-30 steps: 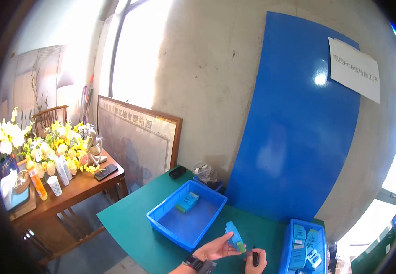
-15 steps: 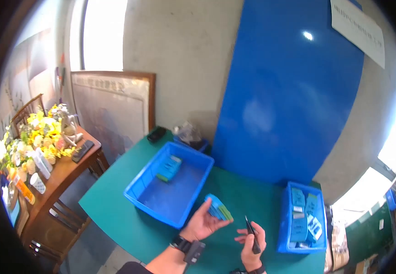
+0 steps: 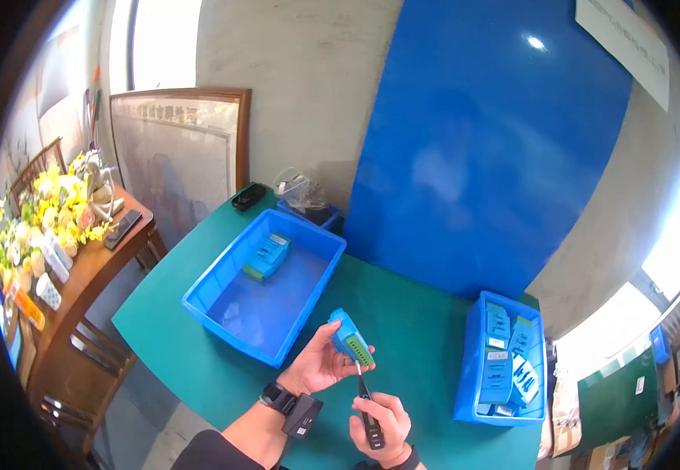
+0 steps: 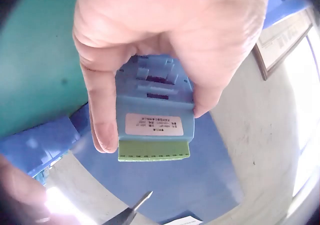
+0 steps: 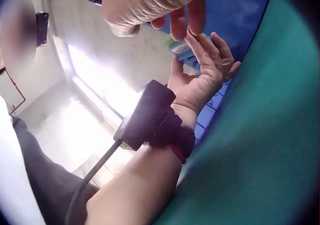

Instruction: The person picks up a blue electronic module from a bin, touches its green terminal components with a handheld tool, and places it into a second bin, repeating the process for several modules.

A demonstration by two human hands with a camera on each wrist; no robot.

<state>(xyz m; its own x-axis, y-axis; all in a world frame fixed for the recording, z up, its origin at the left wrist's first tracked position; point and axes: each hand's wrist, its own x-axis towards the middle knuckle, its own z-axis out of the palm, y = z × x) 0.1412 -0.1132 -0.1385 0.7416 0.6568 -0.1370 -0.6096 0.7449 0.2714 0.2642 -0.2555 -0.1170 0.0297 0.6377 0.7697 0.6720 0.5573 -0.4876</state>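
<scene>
My left hand (image 3: 314, 368) grips a blue plastic module (image 3: 345, 330) by its sides, between thumb and fingers. In the left wrist view, a white printed label (image 4: 154, 124) lies on the module's face, and a green terminal block (image 4: 154, 150) with a row of small openings runs along its end. My right hand (image 3: 388, 423) grips a black screwdriver (image 3: 372, 432), its metal tip pointing up at the terminal block. Head view shows that tip right at the block's lower edge. From the right wrist, the screwdriver is mostly hidden behind the fingers.
A large blue tray (image 3: 230, 334) with one similar module (image 3: 268, 257) stands left on the green table (image 3: 160, 305). At the right, a smaller blue bin (image 3: 472, 368) holds several modules (image 3: 497, 368). A black object (image 3: 248, 197) and a bagged item (image 3: 301, 190) sit at the back.
The view has tilted down and shifted. The module has turned so its green terminal block faces my right hand. The screwdriver has come from apart up to the block.
</scene>
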